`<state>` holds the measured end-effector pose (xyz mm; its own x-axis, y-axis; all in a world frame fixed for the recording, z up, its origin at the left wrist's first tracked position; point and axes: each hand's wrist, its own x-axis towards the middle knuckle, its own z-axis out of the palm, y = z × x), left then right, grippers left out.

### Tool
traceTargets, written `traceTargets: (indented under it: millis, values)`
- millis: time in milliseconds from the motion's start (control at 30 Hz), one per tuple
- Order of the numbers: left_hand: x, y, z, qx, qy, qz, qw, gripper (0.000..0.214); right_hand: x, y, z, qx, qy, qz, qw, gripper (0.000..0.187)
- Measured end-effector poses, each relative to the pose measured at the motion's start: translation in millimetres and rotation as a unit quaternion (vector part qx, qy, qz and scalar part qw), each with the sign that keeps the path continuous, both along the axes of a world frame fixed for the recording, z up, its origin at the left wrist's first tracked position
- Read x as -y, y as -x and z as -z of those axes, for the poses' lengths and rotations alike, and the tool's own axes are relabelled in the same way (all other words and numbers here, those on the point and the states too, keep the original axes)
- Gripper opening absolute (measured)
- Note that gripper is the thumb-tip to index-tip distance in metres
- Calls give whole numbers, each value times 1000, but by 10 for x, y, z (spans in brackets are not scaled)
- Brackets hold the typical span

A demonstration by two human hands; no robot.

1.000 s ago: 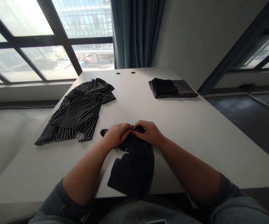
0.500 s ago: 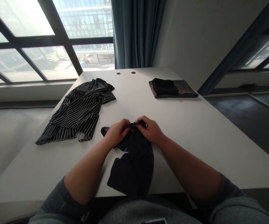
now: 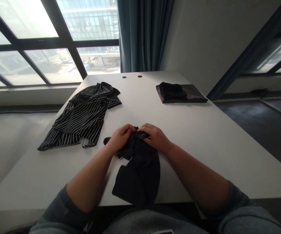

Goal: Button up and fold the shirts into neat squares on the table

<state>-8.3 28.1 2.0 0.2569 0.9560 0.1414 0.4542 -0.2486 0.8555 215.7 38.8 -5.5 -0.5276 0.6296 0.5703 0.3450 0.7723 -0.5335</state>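
On the near side of the tabletop [image 3: 194, 136], the left hand [image 3: 121, 138] and right hand [image 3: 153, 136] grip a dark garment [image 3: 140, 175] — a striped shirt [image 3: 82, 118] lies unfolded at left, a folded dark stack [image 3: 176, 93] at far right.

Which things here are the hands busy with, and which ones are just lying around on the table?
Busy with:
left hand
right hand
dark garment, bunched under both hands

Just lying around:
black-and-white striped shirt
folded dark clothes, at the table's far side
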Motion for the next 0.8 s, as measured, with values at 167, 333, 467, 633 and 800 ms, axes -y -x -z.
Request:
traceTargets:
  millis: [167, 333, 467, 633, 800]
  values:
    - [36, -13, -3, -68, -101, 21, 992, 19, -11, 12, 26, -7, 50, 42, 998, 22]
    - [93, -27, -66, -195, -172, 50, 964, 20, 8, 46, 42, 3, 77, 77, 994, 20]
    - [102, -43, -79, -154, -139, 50, 977, 16, 20, 42, 25, 9, 54, 56, 997, 20]
    - [57, -7, -46, -132, -75, 67, 986, 10, 10, 23, 4, 32, 24, -11, 999, 26]
    - [13, 52, -37, -89, -5, 74, 993, 11, -1, 23, 25, 39, 14, -20, 999, 22]
